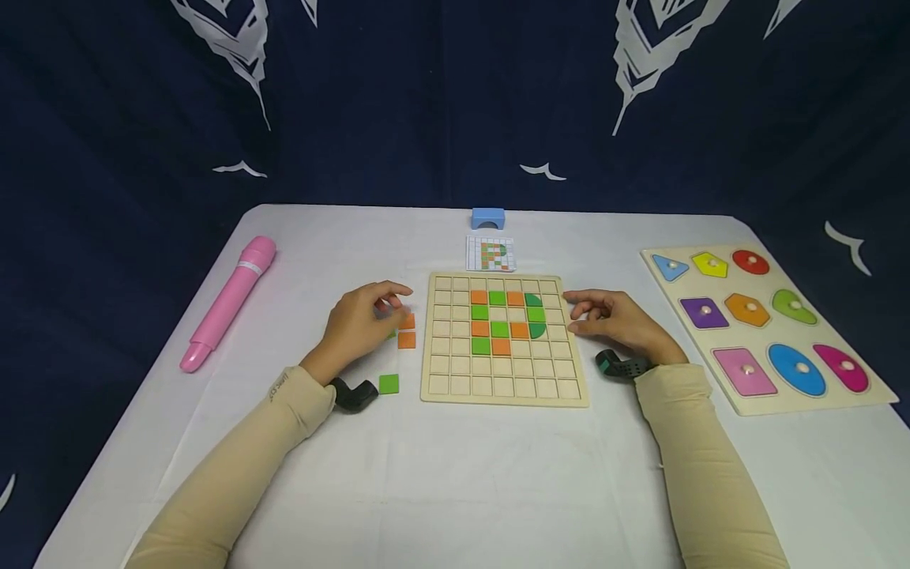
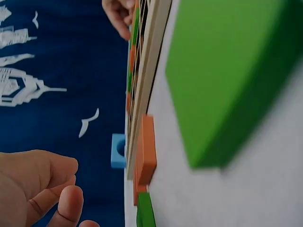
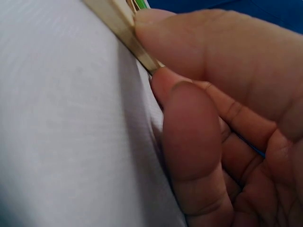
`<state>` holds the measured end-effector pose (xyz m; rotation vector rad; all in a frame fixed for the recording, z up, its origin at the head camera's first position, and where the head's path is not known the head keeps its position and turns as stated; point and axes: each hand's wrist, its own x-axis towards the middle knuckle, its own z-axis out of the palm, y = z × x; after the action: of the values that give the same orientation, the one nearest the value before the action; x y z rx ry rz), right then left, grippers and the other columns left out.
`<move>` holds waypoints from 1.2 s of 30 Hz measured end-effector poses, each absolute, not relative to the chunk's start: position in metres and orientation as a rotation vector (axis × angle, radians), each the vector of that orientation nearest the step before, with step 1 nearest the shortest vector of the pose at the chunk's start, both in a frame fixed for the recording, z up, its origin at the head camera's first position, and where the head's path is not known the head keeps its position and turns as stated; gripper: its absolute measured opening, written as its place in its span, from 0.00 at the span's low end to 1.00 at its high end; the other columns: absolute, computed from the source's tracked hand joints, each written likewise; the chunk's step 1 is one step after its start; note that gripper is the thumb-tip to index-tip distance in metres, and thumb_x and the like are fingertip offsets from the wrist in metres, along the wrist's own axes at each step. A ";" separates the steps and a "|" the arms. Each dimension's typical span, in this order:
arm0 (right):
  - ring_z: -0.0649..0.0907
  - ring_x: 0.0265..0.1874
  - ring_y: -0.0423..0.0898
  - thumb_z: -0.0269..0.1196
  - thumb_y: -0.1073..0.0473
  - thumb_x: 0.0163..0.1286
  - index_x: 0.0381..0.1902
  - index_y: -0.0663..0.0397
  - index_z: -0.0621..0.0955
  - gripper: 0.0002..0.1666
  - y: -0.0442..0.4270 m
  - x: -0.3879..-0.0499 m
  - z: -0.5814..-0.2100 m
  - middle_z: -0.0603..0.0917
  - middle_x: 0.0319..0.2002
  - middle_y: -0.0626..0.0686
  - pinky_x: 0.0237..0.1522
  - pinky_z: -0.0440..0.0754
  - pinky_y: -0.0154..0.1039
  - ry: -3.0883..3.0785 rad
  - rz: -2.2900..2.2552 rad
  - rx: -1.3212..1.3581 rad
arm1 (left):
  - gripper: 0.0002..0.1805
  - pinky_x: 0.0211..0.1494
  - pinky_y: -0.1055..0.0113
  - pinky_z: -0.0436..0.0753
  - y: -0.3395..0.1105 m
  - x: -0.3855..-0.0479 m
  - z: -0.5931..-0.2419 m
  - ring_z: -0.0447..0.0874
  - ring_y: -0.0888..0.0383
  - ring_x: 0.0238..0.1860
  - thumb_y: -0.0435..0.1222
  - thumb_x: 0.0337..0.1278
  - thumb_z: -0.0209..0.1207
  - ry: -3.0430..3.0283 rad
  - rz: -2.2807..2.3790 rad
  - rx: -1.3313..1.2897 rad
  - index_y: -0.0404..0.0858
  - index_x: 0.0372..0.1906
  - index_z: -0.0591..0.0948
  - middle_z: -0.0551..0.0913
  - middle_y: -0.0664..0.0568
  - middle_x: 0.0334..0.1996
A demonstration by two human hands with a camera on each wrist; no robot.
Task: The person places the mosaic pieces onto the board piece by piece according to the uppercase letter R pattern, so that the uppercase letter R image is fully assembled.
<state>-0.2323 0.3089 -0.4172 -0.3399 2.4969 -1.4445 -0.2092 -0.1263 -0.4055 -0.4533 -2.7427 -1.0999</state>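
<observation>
My left hand (image 1: pixel 359 320) hovers with loosely bent fingers just left of the wooden grid board (image 1: pixel 448 367), nothing visible between them. Beside it lie orange square tiles (image 1: pixel 407 340), partly covered by the fingers, and a green tile (image 1: pixel 389 384) nearer the wrist. In the left wrist view, a green tile (image 2: pixel 218 75) looms close to the camera. On the board, green and orange pieces (image 1: pixel 500 328) form part of a letter-like pattern. My right hand (image 1: pixel 617 320) touches the board's right edge with its fingertips; in the right wrist view, the board's edge (image 3: pixel 118 23) meets them.
A pattern card (image 1: pixel 490 254) showing a P-like shape lies behind the board, with a blue arched block (image 1: pixel 488 218) behind it. On the right is a knobbed shape puzzle (image 1: pixel 718 325); a pink microphone-like object (image 1: pixel 227 304) lies at left. A dark curtain (image 1: pixel 441 103) hangs behind the table.
</observation>
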 end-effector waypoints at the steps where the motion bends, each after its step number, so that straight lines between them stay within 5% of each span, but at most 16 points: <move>1: 0.75 0.33 0.40 0.73 0.69 0.70 0.73 0.73 0.75 0.36 0.309 -0.232 -0.417 0.83 0.42 0.50 0.37 0.74 0.29 2.497 -1.444 -0.340 | 0.16 0.46 0.55 0.80 -0.129 -0.210 -0.406 0.86 0.51 0.47 0.37 0.69 0.68 -2.743 -1.101 -0.443 0.42 0.58 0.90 0.88 0.54 0.42; 36: 0.75 0.33 0.39 0.72 0.70 0.70 0.73 0.75 0.74 0.36 0.308 -0.231 -0.415 0.84 0.43 0.50 0.36 0.76 0.30 2.469 -1.477 -0.373 | 0.20 0.62 0.47 0.78 -0.145 -0.221 -0.416 0.81 0.47 0.58 0.44 0.58 0.74 -2.958 -1.001 -0.471 0.45 0.55 0.92 0.90 0.50 0.53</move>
<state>-0.2308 0.3082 -0.4152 -0.3731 2.4695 -1.4770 -0.2207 -0.1452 -0.4162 -0.4714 -2.9582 -1.0009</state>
